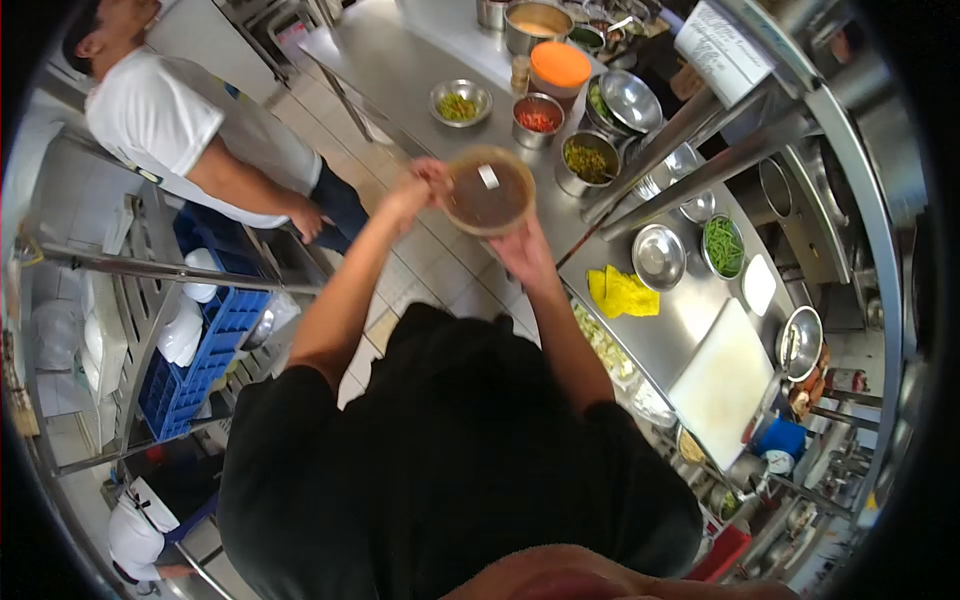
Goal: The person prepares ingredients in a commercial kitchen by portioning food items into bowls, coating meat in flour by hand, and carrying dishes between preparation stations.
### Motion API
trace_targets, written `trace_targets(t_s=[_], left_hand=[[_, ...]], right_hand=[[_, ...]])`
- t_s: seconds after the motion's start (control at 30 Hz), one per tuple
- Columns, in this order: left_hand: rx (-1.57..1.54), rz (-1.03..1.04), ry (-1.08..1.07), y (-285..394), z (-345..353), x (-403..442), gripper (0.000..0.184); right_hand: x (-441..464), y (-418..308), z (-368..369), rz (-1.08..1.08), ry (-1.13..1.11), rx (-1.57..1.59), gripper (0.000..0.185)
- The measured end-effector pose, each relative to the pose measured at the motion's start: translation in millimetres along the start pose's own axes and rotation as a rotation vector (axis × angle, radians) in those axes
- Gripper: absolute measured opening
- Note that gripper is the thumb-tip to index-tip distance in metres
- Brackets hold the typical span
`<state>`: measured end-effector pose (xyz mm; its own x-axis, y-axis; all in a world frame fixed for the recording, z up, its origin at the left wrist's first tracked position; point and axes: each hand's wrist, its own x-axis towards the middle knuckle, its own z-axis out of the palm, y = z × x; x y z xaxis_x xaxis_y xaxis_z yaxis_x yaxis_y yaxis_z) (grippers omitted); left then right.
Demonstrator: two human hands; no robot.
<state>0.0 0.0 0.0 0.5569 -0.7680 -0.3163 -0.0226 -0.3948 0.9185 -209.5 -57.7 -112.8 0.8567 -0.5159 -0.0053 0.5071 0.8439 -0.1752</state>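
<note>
From the head view, with the tub [512,203] as the centre of the clock, the left hand [424,187] is at 9 o'clock. Its fingers are bunched at the tub's rim; whether they pinch it or only touch it, I cannot tell. The right hand [523,250], at 5 o'clock, is clamped on the tub's lower edge, bearing it from the side and below; part of its grip is hidden. The tub is between the two hands, raised, its round top bearing a white label [488,177] and its contents dark brown.

A steel bowl [446,90] of green pieces stands on the tabletop [400,50] between 11 and 12 o'clock. At 1 o'clock is a pot [536,137] of red pieces, with an orange lid [561,65] beyond it. A yellow cloth [622,292] lies at 4 o'clock, the white board [725,380] farther out that way. A person in a white shirt [165,115] stands between 9 and 10 o'clock.
</note>
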Motion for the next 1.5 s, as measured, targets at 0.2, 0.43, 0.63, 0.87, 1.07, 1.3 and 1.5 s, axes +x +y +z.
trace_targets(t_s=[0.2, 0.43, 0.63, 0.87, 1.07, 1.3, 1.5], left_hand=[[-0.326, 0.084, -0.083, 0.9, 74.8, 145.3, 0.014], [-0.307, 0.137, -0.132, 13.4, 25.7, 324.6, 0.02], [-0.26, 0.1, -0.183, -7.2, 45.1, 474.0, 0.022], [-0.247, 0.064, -0.191, -70.9, 89.2, 533.9, 0.017], [-0.219, 0.16, -0.023, -36.8, 33.2, 523.7, 0.044], [-0.542, 0.665, 1.063, 51.3, -250.3, 634.1, 0.026], [-0.065, 0.493, 1.135, 177.8, -433.2, 736.4, 0.063]], right_hand=[[127.1, -154.8, -41.6, 0.084, 0.346, -0.255, 0.05], [293.4, -161.9, -36.8, 0.006, 0.469, -0.332, 0.042], [413.9, -202.3, -96.3, -0.059, 0.505, -0.348, 0.045], [441.2, -220.8, -103.4, -0.176, 0.881, -0.342, 0.056], [385.1, -228.8, -87.7, -0.154, 0.8, -0.769, 0.061], [264.0, -199.7, 6.5, -0.17, 0.638, -0.84, 0.038], [206.7, -167.5, 7.0, -0.207, 0.806, -0.753, 0.037]])
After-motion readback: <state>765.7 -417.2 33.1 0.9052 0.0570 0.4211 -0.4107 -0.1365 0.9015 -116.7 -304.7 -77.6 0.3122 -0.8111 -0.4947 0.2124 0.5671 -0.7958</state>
